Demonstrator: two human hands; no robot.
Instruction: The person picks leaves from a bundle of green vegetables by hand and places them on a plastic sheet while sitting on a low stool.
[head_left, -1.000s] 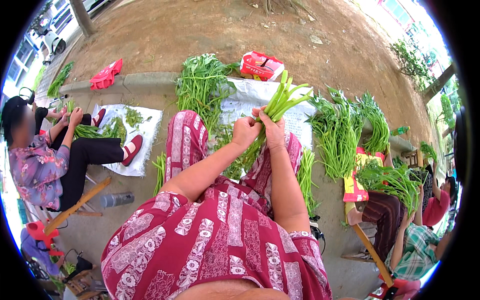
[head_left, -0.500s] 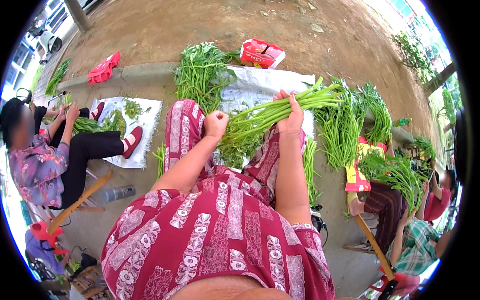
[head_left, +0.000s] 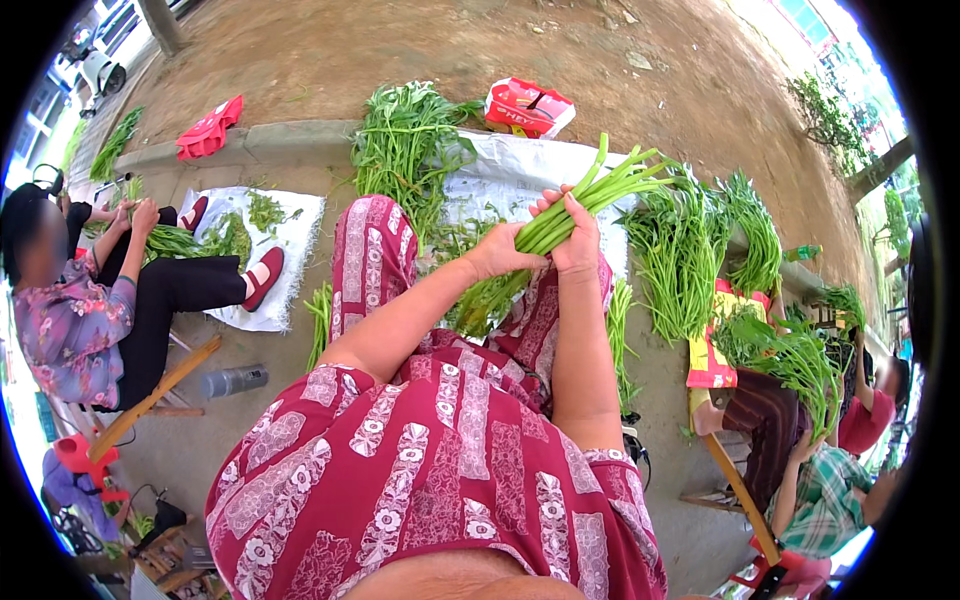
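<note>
A bunch of long green vegetable stems [head_left: 618, 190], which look like water spinach, slants up to the right above my lap. My right hand [head_left: 574, 236] is closed round its middle, palm turned up. My left hand [head_left: 503, 252] grips the same bunch just to the left, thumb near the right hand. The leafy ends [head_left: 485, 303] hang down between my knees, partly hidden by my left hand and forearm. Beneath lies a white plastic sheet [head_left: 540, 150] strewn with leaves.
Heaps of uncut greens lie ahead to the left [head_left: 400, 150] and right [head_left: 675, 260]. A red and white bag [head_left: 530, 107] stands past the sheet. Co-workers sit at left [head_left: 75, 310] and right [head_left: 825, 490], handling greens. A grey bottle [head_left: 235, 381] lies on the ground.
My left hand, a fist left of the stems before, has moved right and now grips the bunch next to my right hand. The bunch has tilted more steeply upward.
</note>
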